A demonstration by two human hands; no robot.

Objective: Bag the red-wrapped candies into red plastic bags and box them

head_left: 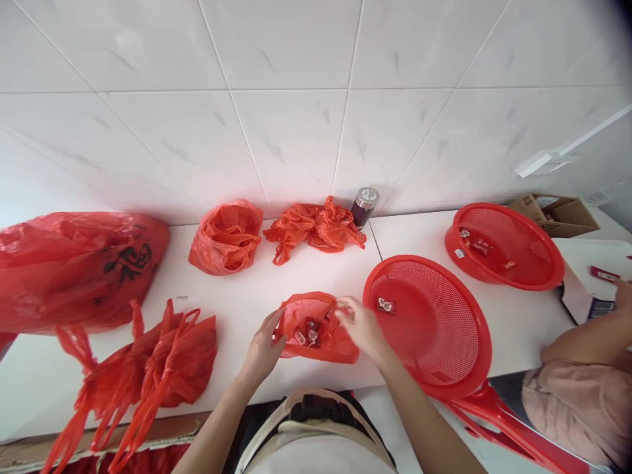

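Observation:
A red plastic bag [340, 352] lies on the white table in front of me with its mouth spread wide. Several small dark red packets [312, 332] rest inside it. My left hand [265, 345] is closed on the bag's left rim, thumb at the inner side. At the right rim, my right hand [363, 326] has its fingers curled at the plastic, pinching the edge. Just right of that hand stands a large red mesh basket [424, 336], holding a single packet [386, 305].
Knotted red bags [162, 359] and a big stuffed bag [74, 270] are at left. Behind sit an open bag [227, 237], crumpled bags [316, 227] and a dark tumbler [364, 207]. Right: a second basket [503, 247], a cardboard box [557, 214], a co-worker's arm [585, 329], a red stool [513, 428].

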